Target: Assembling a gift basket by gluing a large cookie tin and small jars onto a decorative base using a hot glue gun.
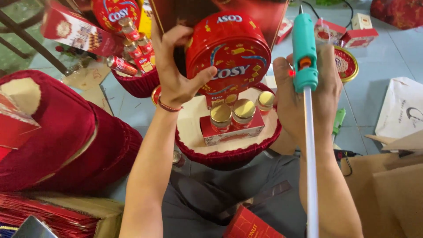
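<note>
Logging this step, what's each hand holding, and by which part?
Left hand grips the round red tin by its left edge; right hand holds the teal glue gun by its body.

A pale blue tiled floor (374,66) is carrying everything here, with a red velvet-trimmed round tray (229,152) sitting on it at the centre and a large red velvet cover (57,141) lying to the left. Small red-and-white boxes (359,33) and a round red tin lid (346,64) are resting at the upper right, while a white paper bag (403,110) and brown cardboard (392,194) are lying along the right side.
</note>
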